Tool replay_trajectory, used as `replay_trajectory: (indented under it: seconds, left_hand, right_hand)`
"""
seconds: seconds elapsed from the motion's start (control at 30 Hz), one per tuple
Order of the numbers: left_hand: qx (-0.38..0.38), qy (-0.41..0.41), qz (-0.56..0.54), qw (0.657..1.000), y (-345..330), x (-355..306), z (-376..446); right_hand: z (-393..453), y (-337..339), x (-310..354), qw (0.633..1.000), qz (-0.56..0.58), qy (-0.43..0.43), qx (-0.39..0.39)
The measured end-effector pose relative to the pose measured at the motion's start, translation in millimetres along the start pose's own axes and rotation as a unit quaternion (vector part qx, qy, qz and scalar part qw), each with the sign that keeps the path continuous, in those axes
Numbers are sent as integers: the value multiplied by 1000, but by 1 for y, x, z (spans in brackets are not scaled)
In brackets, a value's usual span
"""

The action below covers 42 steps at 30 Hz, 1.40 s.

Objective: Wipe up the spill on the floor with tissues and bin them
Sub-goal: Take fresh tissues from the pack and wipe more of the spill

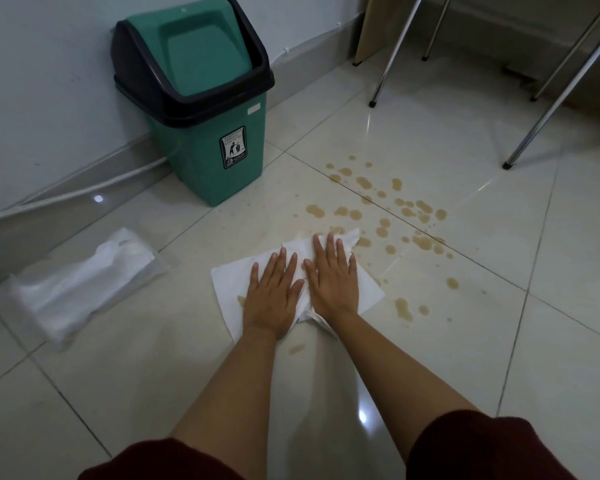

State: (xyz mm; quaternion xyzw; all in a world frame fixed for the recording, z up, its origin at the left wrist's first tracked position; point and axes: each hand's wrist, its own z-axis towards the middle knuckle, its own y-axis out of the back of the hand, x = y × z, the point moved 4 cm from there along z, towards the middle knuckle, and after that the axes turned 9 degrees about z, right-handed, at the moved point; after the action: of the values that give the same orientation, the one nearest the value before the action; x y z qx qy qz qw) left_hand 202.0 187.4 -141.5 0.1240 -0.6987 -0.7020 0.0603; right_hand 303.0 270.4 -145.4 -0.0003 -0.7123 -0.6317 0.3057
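White tissues (231, 284) lie spread flat on the pale floor tiles. My left hand (274, 296) and my right hand (331, 278) press down on them side by side, palms flat and fingers apart. Brown spill drops (388, 209) are scattered beyond and to the right of the tissues, with a few more near my right wrist. A small brown stain shows on the tissue beside my left hand. The green bin (201, 109) with a black swing-lid frame stands at the back left against the wall.
A clear plastic pack of tissues (80, 285) lies on the floor at the left. Metal chair legs (555, 102) and a wooden panel stand at the back right. A white cable (84, 190) runs along the skirting behind the bin.
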Motion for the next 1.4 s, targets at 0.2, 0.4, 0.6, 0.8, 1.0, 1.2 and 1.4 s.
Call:
replay_trajectory:
  seconds: [0.2, 0.4, 0.6, 0.8, 1.0, 1.2, 1.4]
  left_hand:
    - [-14, 34, -38, 999, 1, 4, 7]
    - [-44, 65, -152, 985, 6, 15, 10]
    - [-21, 89, -2, 996, -3, 23, -1]
    - [-23, 103, -86, 991, 3, 27, -2]
    - [-18, 118, -3, 993, 2, 39, -21]
    - [-10, 135, -42, 990, 1, 39, -33]
    - [-35, 127, -91, 987, 3, 26, -59]
  right_hand:
    - [18, -5, 10, 997, 47, 56, 10]
    - [17, 4, 21, 990, 107, 76, -53]
    - [10, -8, 14, 997, 70, -3, -33]
    - [8, -16, 48, 993, 79, 88, 29]
    - [-6, -21, 57, 987, 75, 139, 45]
    - [-29, -20, 59, 982, 114, 148, 40]
    - [-66, -19, 60, 979, 124, 158, 47]
